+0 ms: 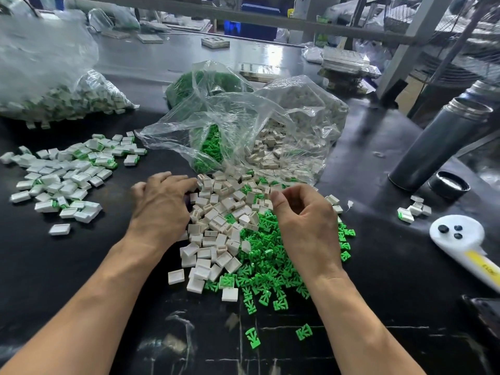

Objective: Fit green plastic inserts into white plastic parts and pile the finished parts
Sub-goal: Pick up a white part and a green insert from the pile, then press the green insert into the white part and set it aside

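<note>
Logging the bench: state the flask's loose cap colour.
Black cap, pale inside; head view.

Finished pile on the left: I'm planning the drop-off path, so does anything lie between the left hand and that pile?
Nothing visible does. Between the left hand and the finished pile there is only bare black table; one stray white part lies nearer the person, off the direct line.

No text could be read with certainty — the yellow label [478, 262] on the white handheld device [457, 236] carried dark characters, but they were too blurred and cropped to make out.
</note>
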A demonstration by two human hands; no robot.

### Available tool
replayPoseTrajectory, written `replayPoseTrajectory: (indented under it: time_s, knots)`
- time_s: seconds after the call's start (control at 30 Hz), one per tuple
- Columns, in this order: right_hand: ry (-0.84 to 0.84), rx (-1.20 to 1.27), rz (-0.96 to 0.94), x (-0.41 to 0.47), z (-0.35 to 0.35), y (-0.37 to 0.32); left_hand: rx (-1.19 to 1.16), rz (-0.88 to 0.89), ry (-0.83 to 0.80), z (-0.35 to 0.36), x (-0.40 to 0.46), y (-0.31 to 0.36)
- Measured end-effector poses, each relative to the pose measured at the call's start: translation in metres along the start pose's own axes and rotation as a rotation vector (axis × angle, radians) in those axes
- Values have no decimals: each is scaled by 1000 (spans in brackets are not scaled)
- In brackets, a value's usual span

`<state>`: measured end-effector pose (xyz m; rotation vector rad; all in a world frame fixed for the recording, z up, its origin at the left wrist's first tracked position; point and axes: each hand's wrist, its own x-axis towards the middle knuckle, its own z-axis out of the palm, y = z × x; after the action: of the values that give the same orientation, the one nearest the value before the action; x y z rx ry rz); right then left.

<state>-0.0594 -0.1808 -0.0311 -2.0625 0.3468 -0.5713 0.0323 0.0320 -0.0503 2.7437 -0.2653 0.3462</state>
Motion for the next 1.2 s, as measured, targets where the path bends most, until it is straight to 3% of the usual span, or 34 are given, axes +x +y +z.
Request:
replayPoseTrajectory:
  time_s: [0.47, 0.83, 1.0, 1.2]
  knots:
    - [-329, -407, -50, 7, -18, -1, -98, -1, 47, -4, -1, 3]
    - [-323, -540, -91, 7, -12, 4, -123, 43, 33, -4, -3, 2]
    - [-276, -468, -113, 6, -12, 3, -146, 13, 46, -4, -5, 6]
    - [-186, -195, -116, 2, -12, -5, -515, -17, 100, -16, -11, 22]
